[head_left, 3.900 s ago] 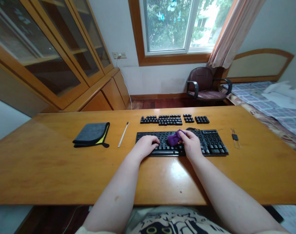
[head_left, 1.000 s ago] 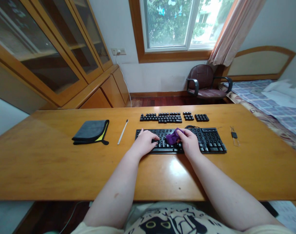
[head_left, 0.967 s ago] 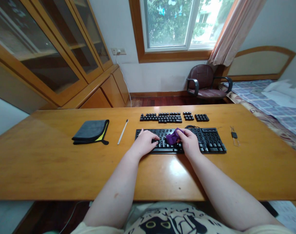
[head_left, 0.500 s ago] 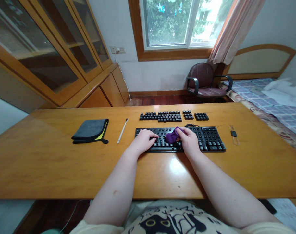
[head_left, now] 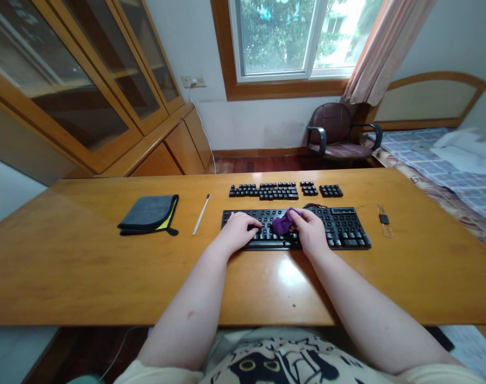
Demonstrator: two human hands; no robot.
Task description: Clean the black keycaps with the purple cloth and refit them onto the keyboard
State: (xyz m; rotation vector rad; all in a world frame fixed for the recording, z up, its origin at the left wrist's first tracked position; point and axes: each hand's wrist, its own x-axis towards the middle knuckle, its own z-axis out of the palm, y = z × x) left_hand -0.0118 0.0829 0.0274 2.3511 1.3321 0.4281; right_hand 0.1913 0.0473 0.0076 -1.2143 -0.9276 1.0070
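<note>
A black keyboard (head_left: pixel 349 229) lies on the wooden desk, many of its keycaps off. My right hand (head_left: pixel 313 232) pinches a bunched purple cloth (head_left: pixel 282 225) against the middle of the keyboard. My left hand (head_left: pixel 240 230) rests on the keyboard's left part, fingers stretched out over it and holding nothing. Behind the keyboard, loose black keycaps stand in rows: a wide group (head_left: pixel 277 191), a small group (head_left: pixel 309 189) and another group (head_left: pixel 331 191) at the right.
Left of the keyboard are a slim white brush (head_left: pixel 201 214) and a folded grey cloth (head_left: pixel 149 215) with a yellow inside. A wire keycap puller (head_left: pixel 383 219) lies to the right. Beyond the desk (head_left: pixel 107 277) stand an armchair (head_left: pixel 334 130) and a bed (head_left: pixel 435 160).
My left hand has shifted very slightly to the right on the keyboard. My right hand and the purple cloth stay at nearly the same spot.
</note>
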